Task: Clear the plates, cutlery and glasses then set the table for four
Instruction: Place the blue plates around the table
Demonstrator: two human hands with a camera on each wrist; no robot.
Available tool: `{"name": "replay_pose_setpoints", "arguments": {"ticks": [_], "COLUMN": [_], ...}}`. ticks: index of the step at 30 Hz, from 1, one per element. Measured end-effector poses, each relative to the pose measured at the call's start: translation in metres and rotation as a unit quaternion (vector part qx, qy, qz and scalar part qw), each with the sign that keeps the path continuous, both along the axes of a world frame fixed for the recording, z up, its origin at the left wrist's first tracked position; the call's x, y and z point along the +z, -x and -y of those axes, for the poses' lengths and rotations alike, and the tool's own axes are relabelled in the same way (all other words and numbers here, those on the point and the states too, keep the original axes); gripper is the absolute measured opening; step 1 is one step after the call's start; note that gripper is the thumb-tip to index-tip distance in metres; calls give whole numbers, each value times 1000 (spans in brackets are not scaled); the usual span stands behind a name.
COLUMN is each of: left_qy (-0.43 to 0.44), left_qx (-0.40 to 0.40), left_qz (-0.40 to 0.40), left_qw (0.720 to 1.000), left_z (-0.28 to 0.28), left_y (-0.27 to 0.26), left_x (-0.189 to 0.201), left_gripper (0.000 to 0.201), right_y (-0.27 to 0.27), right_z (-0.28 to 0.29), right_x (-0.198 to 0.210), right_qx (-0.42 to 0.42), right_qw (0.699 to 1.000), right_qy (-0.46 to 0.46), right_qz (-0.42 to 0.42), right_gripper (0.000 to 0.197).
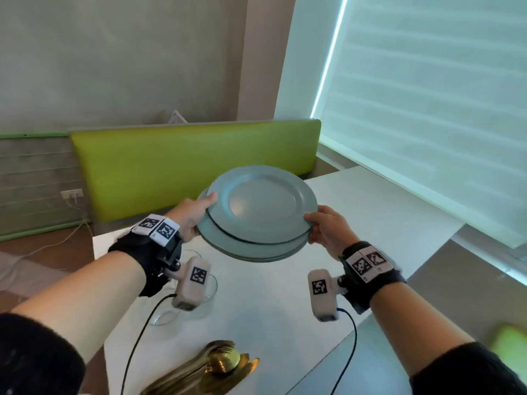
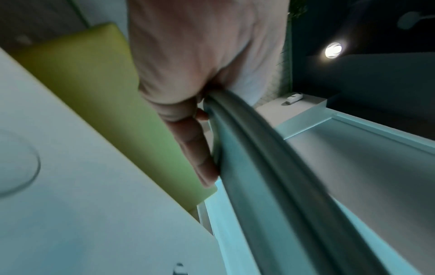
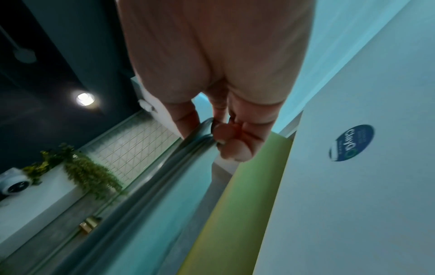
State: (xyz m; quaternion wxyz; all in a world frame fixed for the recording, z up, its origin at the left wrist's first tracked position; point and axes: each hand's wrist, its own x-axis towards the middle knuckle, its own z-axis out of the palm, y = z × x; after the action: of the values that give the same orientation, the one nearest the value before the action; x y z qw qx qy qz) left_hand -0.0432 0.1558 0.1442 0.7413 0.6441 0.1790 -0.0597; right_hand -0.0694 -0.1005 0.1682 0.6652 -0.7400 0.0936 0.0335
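Observation:
A stack of grey-blue plates [image 1: 258,213] is held in the air above the white table [image 1: 379,212], tilted a little. My left hand [image 1: 196,216] grips its left rim, thumb on top and fingers under. My right hand [image 1: 323,226] grips the right rim the same way. The left wrist view shows the stacked plate edges [image 2: 266,167] running out from my fingers [image 2: 200,148]. In the right wrist view the plate rims [image 3: 150,184] are pinched between thumb and fingers [image 3: 233,141]. Clear glasses [image 1: 182,306] stand on the table under my left wrist. Gold cutlery [image 1: 211,369] lies piled at the near edge.
A green padded bench back [image 1: 194,163] runs behind the table. A window with a white blind [image 1: 427,109] fills the right side. A wall socket with a cable [image 1: 72,193] sits at the far left. A blue round sticker [image 3: 350,143] marks the table.

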Motion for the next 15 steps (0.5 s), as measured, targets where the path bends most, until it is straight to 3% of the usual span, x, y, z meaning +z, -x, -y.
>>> {"name": "replay_pose_setpoints", "arguments": {"ticks": [6,11,15], "left_qy": [59,20,-56], "left_qx": [-2,21,75], "left_qz": [-12,-26,-27], "left_qw": [998,999,995], "left_z": [56,81,72], "left_y": [1,-7,-18], "left_x": [-13,-26,-43], "left_gripper": [38,29,42], "right_y": [14,15,15], "right_z": [52,85,112], "right_x": [-18,-28,-43], "right_qx": [-82,-166,-230], "right_qw": [994,978,960], "right_qy": [-69,-124,-154], "right_qz": [-20,-28,-43], "right_gripper": [13,15,19]}}
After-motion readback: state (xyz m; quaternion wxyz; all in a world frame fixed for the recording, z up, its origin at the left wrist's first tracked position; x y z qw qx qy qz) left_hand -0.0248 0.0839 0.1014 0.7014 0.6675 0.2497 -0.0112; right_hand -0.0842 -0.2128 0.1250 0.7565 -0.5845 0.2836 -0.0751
